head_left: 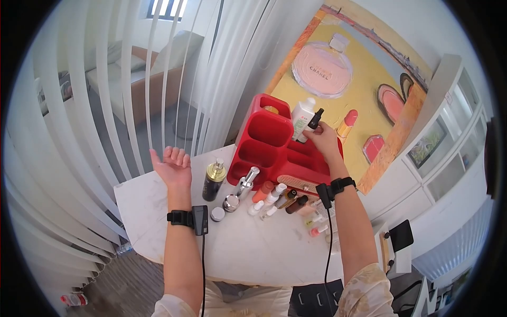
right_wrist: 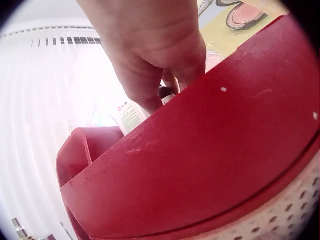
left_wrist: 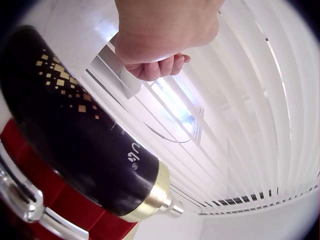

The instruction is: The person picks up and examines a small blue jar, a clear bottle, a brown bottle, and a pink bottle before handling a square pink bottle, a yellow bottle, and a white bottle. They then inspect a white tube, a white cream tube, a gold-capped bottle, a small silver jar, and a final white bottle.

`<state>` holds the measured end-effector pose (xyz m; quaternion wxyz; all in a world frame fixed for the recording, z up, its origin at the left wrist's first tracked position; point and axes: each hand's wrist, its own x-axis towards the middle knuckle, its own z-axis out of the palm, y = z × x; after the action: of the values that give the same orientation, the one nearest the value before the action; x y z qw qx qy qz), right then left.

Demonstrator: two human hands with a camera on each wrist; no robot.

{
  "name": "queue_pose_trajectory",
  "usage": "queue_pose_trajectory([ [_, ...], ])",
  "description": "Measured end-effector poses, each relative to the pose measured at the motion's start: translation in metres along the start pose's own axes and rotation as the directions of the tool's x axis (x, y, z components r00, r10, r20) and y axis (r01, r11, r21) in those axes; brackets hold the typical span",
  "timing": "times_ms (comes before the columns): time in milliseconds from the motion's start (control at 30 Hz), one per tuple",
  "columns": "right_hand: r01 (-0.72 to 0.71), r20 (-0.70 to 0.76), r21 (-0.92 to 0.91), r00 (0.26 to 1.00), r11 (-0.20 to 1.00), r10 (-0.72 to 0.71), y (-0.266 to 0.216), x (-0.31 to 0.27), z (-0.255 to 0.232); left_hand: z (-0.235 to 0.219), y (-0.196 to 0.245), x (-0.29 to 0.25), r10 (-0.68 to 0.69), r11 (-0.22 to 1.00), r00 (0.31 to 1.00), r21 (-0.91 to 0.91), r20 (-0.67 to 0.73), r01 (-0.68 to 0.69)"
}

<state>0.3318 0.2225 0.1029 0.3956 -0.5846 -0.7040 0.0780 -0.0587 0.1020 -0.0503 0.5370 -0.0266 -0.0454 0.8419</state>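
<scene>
In the head view my right hand reaches over the red organizer and pinches a small bottle with a black pump top. Against that bottle stands a white bottle with green print. The right wrist view shows my right hand behind the organizer's red wall, its fingertips partly hidden. My left hand hovers palm up with loosely curled fingers, holding nothing, left of a dark bottle with a gold top. That dark bottle fills the left side of the left wrist view.
Silver-capped bottles, small jars and several small bottles stand on the white table before the organizer. White vertical blinds hang at left. A perfume painting leans behind, with a white cabinet at right.
</scene>
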Motion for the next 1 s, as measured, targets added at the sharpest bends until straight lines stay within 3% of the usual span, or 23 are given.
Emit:
queue_pose_trajectory([
  [200,-0.082,0.051,0.017,0.995,0.996,0.081,-0.018,-0.016,-0.013,-0.001,-0.002,-0.001,-0.012,1.0,1.0,-0.017,0.017,0.012],
  [233,0.031,-0.112,-0.02,0.993,0.999,-0.033,-0.012,-0.017,-0.011,-0.001,-0.001,-0.001,-0.011,1.0,1.0,-0.017,0.006,0.011],
  [300,0.076,-0.313,0.019,0.948,0.997,-0.067,-0.026,-0.025,-0.019,-0.001,-0.002,-0.001,-0.007,1.0,1.0,-0.025,-0.016,0.006],
  [400,0.23,-0.362,0.273,0.924,0.934,-0.121,-0.083,-0.066,-0.019,-0.001,-0.004,-0.001,-0.006,0.999,0.999,-0.039,-0.034,0.004],
  [467,0.211,-0.028,0.54,0.972,0.814,-0.233,-0.125,-0.103,-0.007,-0.001,-0.004,-0.002,-0.008,0.999,0.999,-0.036,-0.04,0.006],
  [567,0.082,0.295,0.485,0.922,0.871,-0.251,-0.172,-0.149,0.029,0.0,-0.007,-0.003,-0.009,1.0,0.999,-0.026,-0.046,0.008],
  [600,0.166,0.328,0.394,0.893,0.904,-0.307,-0.178,-0.158,0.041,0.0,-0.007,-0.003,-0.007,1.0,0.999,-0.022,-0.049,0.006],
  [633,0.219,0.315,0.414,0.876,0.884,-0.365,-0.18,-0.164,0.057,-0.001,-0.006,-0.003,-0.004,1.0,0.999,-0.018,-0.051,0.003],
  [733,0.133,0.391,0.344,0.88,0.929,-0.271,-0.173,-0.172,0.1,-0.005,-0.004,0.0,-0.023,0.999,1.0,-0.04,0.004,0.023],
  [767,0.145,0.383,0.441,0.862,0.886,-0.332,-0.158,-0.171,0.123,-0.006,-0.004,0.001,-0.018,0.999,1.0,-0.033,0.006,0.019],
  [900,0.245,0.384,0.251,0.863,0.937,-0.329,-0.175,-0.174,0.123,-0.009,-0.006,0.003,-0.028,0.999,1.0,-0.02,0.005,0.028],
  [933,0.209,0.419,0.221,0.862,0.953,-0.286,-0.178,-0.173,0.118,-0.008,-0.006,0.002,-0.027,1.0,1.0,-0.015,0.0,0.027],
  [1000,0.139,0.362,0.377,0.888,0.916,-0.284,-0.182,-0.167,0.098,-0.006,-0.005,0.001,-0.017,1.0,1.0,-0.009,-0.02,0.017],
])
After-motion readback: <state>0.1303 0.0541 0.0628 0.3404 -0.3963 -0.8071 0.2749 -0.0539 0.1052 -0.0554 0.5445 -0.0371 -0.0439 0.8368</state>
